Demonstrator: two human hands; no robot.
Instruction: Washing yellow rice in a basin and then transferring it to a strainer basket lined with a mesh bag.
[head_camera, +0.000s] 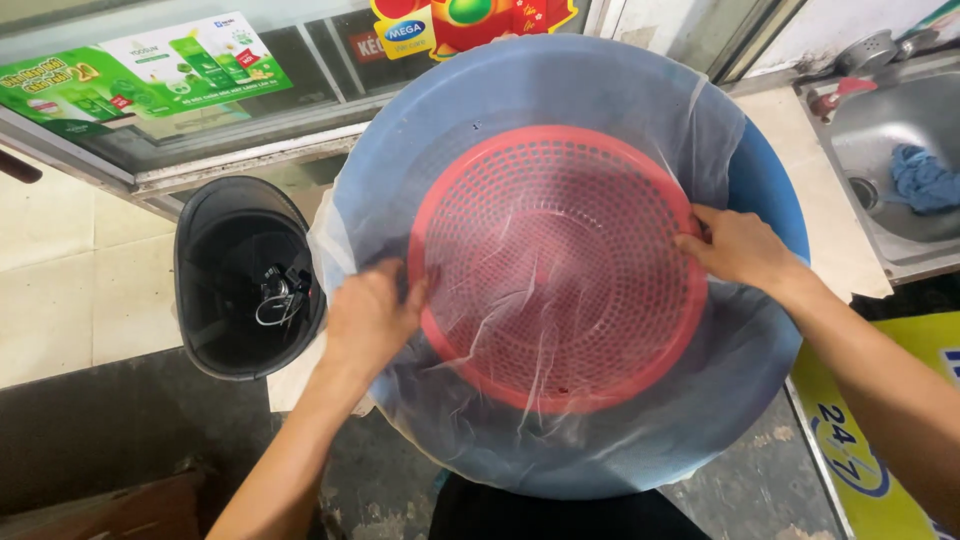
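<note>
Gripping red basket (560, 270) rim, left hand (370, 320), right hand (735, 245)

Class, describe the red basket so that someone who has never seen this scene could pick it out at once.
Find the big round blue basin that fills the middle of the view. Inside it, under a thin white mesh cloth, lies the red basket, with the left hand and right hand at its rim. It alone is red and perforated all over.
</note>
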